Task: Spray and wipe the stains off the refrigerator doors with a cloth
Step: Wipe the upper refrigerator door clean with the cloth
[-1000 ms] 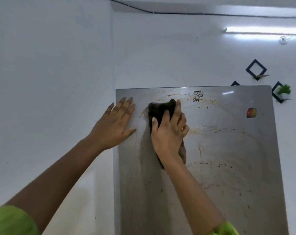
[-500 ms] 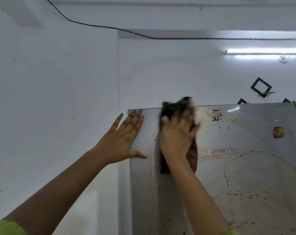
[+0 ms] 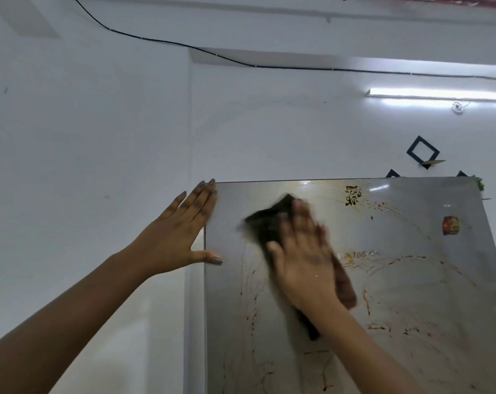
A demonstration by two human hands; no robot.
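Door (image 3: 383, 294) fills right of view, reddish stains (image 3: 366, 302) across it. Right hand (image 3: 303, 263) flat, presses cloth (image 3: 265, 223) near door top. Left hand (image 3: 178, 237) open, braces left edge. Best: firm overlapping strokes rightward; refold cloth when soiled.

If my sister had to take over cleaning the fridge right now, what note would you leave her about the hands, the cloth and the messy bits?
Left hand: open, flat against the left edge of the refrigerator door, near its top.
Right hand: open, fingers flat, pressing the dark cloth on the upper left part of the door, blurred mid-wipe.
Spray bottle: not in view.
Done: the patch by the top left corner looks mostly clean.
Left: reddish-brown stains streak the middle, right and lower parts of the door.
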